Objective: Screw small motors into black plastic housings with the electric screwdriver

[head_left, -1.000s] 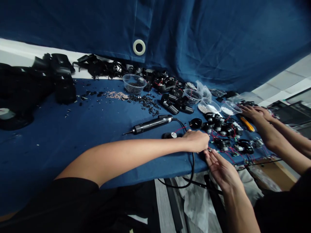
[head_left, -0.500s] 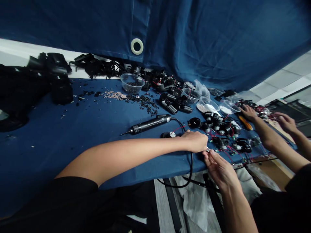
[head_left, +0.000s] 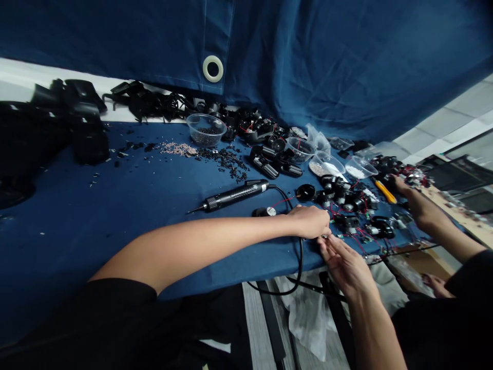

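Note:
My left hand [head_left: 311, 222] is closed, its fingertips pinched together over the front edge of the cloth-covered table. Palm up, my right hand [head_left: 344, 262] meets it from below, thumb and fingers pressed together at the same spot. Whatever they hold between them is tiny and mostly covered by the fingers. Close to my left wrist lies a small black round part with a white disc [head_left: 271, 211] and a red wire. An electric screwdriver [head_left: 236, 195] rests behind my left forearm, its black cable [head_left: 301, 257] passing under the wrist and over the table edge.
Black housings with red wires [head_left: 346, 223] lie right of my hands. Behind are clear bowls [head_left: 206, 129], loose black bits [head_left: 227, 159] and copper-coloured screws [head_left: 179, 149]. A yellow-handled tool [head_left: 385, 191] lies near a co-worker's hand [head_left: 400, 186]; another hand [head_left: 435, 285] is lower right.
My hands stay together, with only a slight shift. One co-worker's hand has dropped from the tabletop to below the table edge; the other reaches further into the pile. The view has shifted slightly.

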`<state>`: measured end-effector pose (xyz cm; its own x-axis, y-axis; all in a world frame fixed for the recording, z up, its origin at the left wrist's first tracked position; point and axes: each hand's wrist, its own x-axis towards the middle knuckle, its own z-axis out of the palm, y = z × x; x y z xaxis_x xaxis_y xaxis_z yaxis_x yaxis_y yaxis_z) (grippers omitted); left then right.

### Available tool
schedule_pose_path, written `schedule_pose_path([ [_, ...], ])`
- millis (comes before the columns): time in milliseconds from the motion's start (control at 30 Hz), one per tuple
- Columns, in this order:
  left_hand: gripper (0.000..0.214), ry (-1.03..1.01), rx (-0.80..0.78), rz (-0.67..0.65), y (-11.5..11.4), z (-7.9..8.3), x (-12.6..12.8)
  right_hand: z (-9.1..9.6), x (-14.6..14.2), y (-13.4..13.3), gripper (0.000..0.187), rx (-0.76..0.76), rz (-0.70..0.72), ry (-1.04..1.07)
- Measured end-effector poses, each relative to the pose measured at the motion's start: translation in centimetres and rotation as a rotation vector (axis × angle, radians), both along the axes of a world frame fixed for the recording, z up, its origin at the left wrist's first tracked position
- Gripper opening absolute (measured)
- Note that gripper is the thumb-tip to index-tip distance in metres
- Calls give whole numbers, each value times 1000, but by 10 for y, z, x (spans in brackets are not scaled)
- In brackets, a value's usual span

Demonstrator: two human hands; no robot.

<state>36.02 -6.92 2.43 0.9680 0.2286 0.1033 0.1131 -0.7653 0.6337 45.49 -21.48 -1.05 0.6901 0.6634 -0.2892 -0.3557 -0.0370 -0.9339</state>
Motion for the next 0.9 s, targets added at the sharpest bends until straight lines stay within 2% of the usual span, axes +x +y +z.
schedule_pose_path([
  [233,28,16,-67,52,6,-2,0,-1,-1,-1,31,-24,9,-39],
  [433,28,1,-99,90,6,-1,-1,7,-10,0,44,-20,-53,-20],
  [667,27,-86,-76,80,3,3,-7,12,-17,-5,43,-25,-53,-144],
  [767,30,-185,-49,55,-1,16,-25,13,-20,-6,37,3,-26,-167],
  [900,28,-460,51,7,-7,34,-77,20,-28,-9,25,77,-1,-244],
])
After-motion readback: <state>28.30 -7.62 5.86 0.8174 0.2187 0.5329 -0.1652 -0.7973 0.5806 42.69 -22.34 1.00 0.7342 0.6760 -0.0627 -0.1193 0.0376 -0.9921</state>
